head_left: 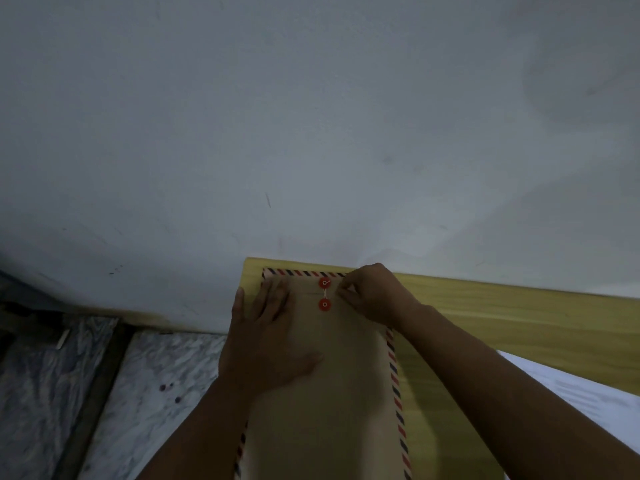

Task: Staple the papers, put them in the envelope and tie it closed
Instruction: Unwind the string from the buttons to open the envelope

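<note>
While the thin white string (326, 293) ran between the two red round button fasteners (325, 294), the main risk was judged to be slack: if the right hand (375, 294) let tension drop, the loops could slip off the upper disc and the flap would spring open. A hard pull could equally snap the string or tear a fastener from the paper. The right fingers (347, 289) were pinched together beside the upper disc, apparently on the string's end. The left hand (266, 344) lay flat and spread, gripping nothing, pressing the envelope down.

The long brown paper envelope with a red-and-blue striped border (332, 393) lay flap-folded at the far left corner of the yellow wooden surface (502, 323), its left edge near the surface's left edge. No papers or stapler were visible.
</note>
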A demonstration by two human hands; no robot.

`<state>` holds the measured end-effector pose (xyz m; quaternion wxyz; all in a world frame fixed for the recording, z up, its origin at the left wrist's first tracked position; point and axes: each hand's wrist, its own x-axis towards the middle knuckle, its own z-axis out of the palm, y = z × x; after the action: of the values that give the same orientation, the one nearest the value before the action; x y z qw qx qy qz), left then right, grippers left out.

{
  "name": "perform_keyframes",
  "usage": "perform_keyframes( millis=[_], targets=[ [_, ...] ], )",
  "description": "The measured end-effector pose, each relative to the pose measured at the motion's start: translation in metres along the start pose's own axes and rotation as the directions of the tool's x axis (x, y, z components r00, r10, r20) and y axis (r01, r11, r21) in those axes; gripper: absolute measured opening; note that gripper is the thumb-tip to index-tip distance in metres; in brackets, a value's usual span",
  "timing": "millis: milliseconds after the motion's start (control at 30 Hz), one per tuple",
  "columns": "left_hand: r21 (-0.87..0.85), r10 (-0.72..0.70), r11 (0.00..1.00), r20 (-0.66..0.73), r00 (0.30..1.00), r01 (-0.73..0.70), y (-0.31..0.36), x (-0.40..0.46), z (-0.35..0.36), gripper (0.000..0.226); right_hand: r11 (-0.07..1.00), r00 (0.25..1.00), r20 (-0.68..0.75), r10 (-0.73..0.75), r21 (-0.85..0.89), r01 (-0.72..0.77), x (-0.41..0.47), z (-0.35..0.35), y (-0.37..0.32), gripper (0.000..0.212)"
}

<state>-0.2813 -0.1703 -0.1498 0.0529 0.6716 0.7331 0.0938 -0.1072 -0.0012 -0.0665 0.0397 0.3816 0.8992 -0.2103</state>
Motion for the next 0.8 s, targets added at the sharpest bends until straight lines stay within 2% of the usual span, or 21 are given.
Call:
perform_keyframes(
  millis=[67,133,200,300,333,400,500,600,733,800],
  targets=[
    [0.005,0.002,1.000,-0.001,1.000,-0.002,0.000,0.000,0.000,0.115,0.993,0.986,-0.166,-0.016,0.113,0.035,0.000,0.009,-0.008,0.020],
    [0.019,0.005,1.000,-0.008,1.000,-0.005,0.000,0.000,0.000,0.114,0.972,0.970,-0.240,-0.029,0.221,0.084,-0.001,0.019,-0.020,0.012],
    [0.035,0.011,0.999,-0.025,1.000,-0.010,0.002,0.000,-0.001,0.113,0.940,0.983,-0.177,-0.042,0.328,0.099,-0.003,0.030,-0.030,0.006],
    [0.038,0.026,0.999,-0.065,0.998,-0.024,0.003,-0.001,0.000,0.111,0.940,0.999,0.029,-0.038,0.340,0.026,-0.012,0.042,-0.031,0.023],
    [0.035,0.029,0.999,-0.071,0.997,-0.027,0.002,-0.001,0.000,0.111,0.940,0.998,0.048,-0.034,0.342,0.016,-0.017,0.044,-0.027,0.026],
    [0.037,0.026,0.999,-0.061,0.998,-0.024,0.002,-0.002,0.000,0.112,0.932,1.000,0.021,-0.018,0.363,0.009,-0.025,0.043,-0.020,0.019],
    [0.039,0.016,0.999,-0.045,0.999,-0.015,0.001,-0.002,0.000,0.114,0.948,0.996,-0.046,0.076,0.312,-0.058,-0.028,0.034,-0.010,0.010],
    [0.026,0.017,1.000,-0.054,0.998,-0.016,0.001,-0.002,-0.002,0.117,0.984,0.989,-0.106,0.101,0.159,-0.083,-0.020,0.026,-0.003,0.006],
    [0.018,0.015,1.000,-0.049,0.999,-0.014,0.002,-0.001,-0.002,0.116,0.993,0.992,-0.056,0.113,0.037,-0.111,-0.004,0.017,0.000,0.021],
    [0.020,0.014,1.000,-0.042,0.999,-0.013,0.001,-0.001,-0.001,0.115,0.998,0.996,-0.074,0.046,-0.027,-0.048,0.004,0.013,-0.002,0.022]
  ],
)
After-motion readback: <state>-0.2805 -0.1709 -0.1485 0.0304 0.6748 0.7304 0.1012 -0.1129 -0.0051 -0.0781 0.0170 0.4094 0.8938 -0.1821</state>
